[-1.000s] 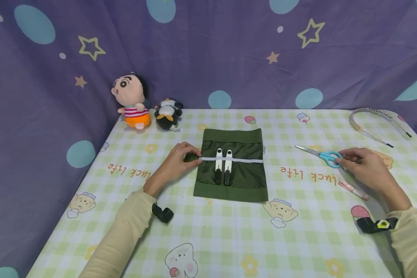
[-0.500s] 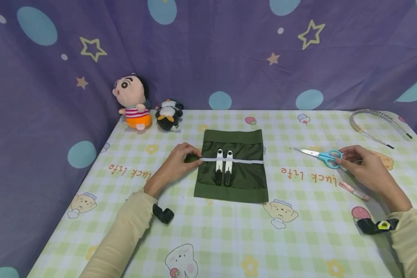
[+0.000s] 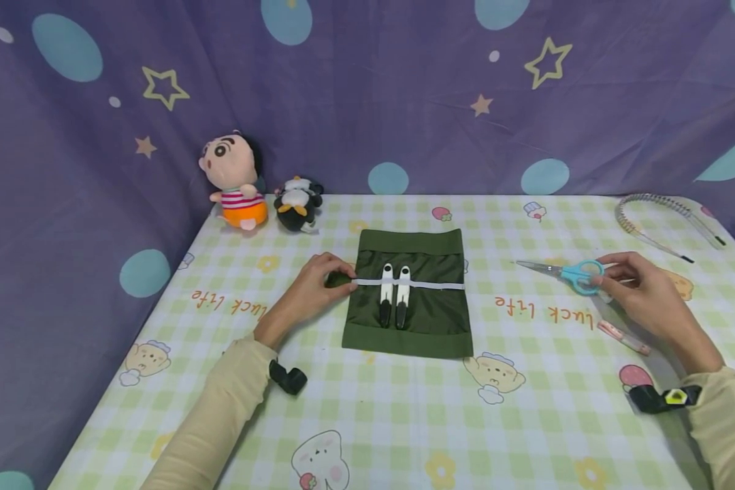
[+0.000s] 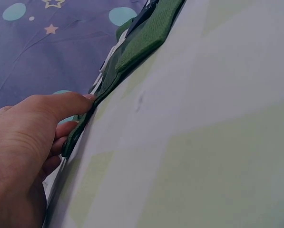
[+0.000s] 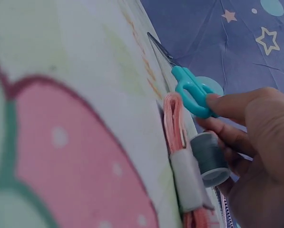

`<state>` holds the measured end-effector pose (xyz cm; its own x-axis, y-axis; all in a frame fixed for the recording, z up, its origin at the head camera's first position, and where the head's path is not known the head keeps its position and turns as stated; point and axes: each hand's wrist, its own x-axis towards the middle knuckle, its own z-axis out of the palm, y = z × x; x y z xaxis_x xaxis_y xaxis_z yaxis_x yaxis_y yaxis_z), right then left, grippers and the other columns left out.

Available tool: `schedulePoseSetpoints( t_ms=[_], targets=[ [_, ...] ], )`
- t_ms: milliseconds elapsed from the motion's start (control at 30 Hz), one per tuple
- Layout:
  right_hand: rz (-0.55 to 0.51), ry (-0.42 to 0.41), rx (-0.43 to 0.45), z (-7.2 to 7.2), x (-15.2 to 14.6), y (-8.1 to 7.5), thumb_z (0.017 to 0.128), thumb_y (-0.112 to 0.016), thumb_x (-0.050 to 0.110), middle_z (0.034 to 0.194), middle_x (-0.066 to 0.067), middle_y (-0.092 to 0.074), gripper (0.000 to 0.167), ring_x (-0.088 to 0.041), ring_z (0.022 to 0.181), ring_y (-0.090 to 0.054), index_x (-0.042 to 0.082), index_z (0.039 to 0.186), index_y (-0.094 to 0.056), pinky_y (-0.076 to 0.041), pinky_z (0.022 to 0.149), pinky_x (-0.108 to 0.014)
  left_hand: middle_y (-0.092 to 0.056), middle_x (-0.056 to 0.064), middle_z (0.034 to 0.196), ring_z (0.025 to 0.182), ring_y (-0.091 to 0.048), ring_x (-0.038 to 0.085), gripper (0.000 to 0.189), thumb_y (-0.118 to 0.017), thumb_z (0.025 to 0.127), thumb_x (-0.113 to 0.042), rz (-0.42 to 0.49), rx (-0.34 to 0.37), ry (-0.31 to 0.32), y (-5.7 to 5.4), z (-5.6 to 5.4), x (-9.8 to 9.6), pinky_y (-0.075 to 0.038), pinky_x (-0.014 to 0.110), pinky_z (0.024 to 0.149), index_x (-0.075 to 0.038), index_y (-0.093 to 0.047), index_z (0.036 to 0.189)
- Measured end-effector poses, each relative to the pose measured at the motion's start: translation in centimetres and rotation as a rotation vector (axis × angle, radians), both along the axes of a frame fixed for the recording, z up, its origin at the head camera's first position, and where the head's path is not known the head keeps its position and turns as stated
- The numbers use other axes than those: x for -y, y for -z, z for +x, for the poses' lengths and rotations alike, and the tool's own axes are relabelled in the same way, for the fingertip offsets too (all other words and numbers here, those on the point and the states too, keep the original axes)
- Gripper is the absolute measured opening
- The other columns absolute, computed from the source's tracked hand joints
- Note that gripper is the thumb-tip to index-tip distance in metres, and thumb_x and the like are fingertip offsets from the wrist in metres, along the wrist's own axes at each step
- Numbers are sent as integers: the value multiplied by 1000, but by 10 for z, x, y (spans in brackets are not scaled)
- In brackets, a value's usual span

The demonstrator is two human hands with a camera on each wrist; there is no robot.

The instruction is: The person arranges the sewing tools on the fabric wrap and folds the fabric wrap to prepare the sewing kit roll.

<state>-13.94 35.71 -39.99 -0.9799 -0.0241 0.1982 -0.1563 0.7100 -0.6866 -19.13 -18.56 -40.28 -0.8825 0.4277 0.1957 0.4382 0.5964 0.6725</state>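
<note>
A dark green fabric tool roll [image 3: 431,309] lies open and flat on the table, crossed by a white elastic band [image 3: 437,284]. Two white-and-black thread snippers [image 3: 402,296] sit side by side under the band. My left hand [image 3: 314,286] pinches the roll's left edge near the band's end; the left wrist view shows thumb and fingers on the green cloth [image 4: 142,47]. Off to the right, my right hand [image 3: 643,296] pinches a handle ring of the small turquoise scissors [image 3: 578,278]. Their blades look closed and point left, towards the roll.
Below my right hand lie a pink folded bundle with a white band [image 5: 184,175] and a grey-green thread spool [image 5: 210,159]. A beaded headband [image 3: 643,197] rests at the back right. Two plush toys, a boy [image 3: 235,180] and a penguin [image 3: 297,204], sit back left.
My right hand shifts slightly, and the scissors move a little to the left with it. The left hand keeps its pinch on the roll, which stays in place.
</note>
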Motion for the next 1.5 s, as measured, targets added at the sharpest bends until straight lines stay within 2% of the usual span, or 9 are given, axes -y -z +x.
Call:
schedulePoseSetpoints(
  t_ms=[67, 133, 300, 433, 667, 1033, 1300, 1500],
  targets=[
    [-33, 6, -16, 0, 0, -1, 103, -66, 11, 92, 18, -67, 32, 8, 80, -57, -2, 131, -57, -44, 67, -11, -64, 5, 112, 107, -53, 27, 13, -79, 95, -20, 0, 1, -1, 0, 0, 0, -42, 49, 96, -12, -75, 105],
    [-80, 7, -36, 0, 1, -3, 103, -65, 9, 92, 20, -66, 31, 7, 81, -59, -2, 130, -58, -44, 68, -9, -64, 4, 112, 107, -53, 27, 13, -79, 95, -19, -2, 2, -2, 0, 0, 0, -42, 48, 96, -12, -75, 105],
    [-184, 13, -67, -1, 6, -9, 103, -66, 11, 95, 18, -67, 30, 6, 84, -62, 1, 131, -62, -45, 75, -6, -64, 5, 113, 108, -53, 28, 13, -79, 95, -20, -5, -5, 1, 0, 0, 1, -42, 50, 97, -12, -75, 105],
    [-218, 27, -97, -2, 8, -11, 103, -67, 12, 96, 18, -65, 30, 6, 87, -62, 2, 131, -64, -45, 78, -5, -63, 5, 113, 109, -53, 29, 14, -79, 96, -20, -3, -8, 5, 0, 0, 2, -41, 50, 98, -12, -75, 106],
    [-251, 61, -147, -8, 11, -10, 100, -69, 8, 93, 17, -65, 28, 3, 83, -61, -1, 126, -67, -44, 71, -7, -64, 5, 113, 109, -53, 29, 13, -79, 95, -20, -3, -10, 5, 1, -1, 1, -41, 50, 98, -12, -75, 105],
    [-293, 77, -152, -16, 20, -14, 101, -69, 10, 92, 15, -65, 26, -1, 80, -61, 0, 124, -70, -42, 61, -12, -64, 5, 114, 110, -53, 28, 14, -79, 95, -21, 0, -1, 1, 0, -1, 1, -41, 49, 99, -12, -75, 105],
    [-327, 67, -137, -22, 31, -16, 101, -69, 8, 91, 15, -66, 26, 0, 81, -60, 0, 125, -70, -44, 70, -11, -64, 5, 114, 109, -53, 28, 14, -80, 95, -20, 3, -2, 2, 1, -2, 1, -42, 49, 98, -12, -75, 105],
    [-377, 48, -86, -25, 40, -16, 102, -67, 8, 91, 15, -69, 25, -1, 84, -63, 0, 126, -70, -47, 74, -12, -64, 5, 113, 110, -53, 28, 14, -80, 95, -20, 6, 1, 5, 0, -2, 1, -41, 50, 98, -12, -75, 106]
  ],
)
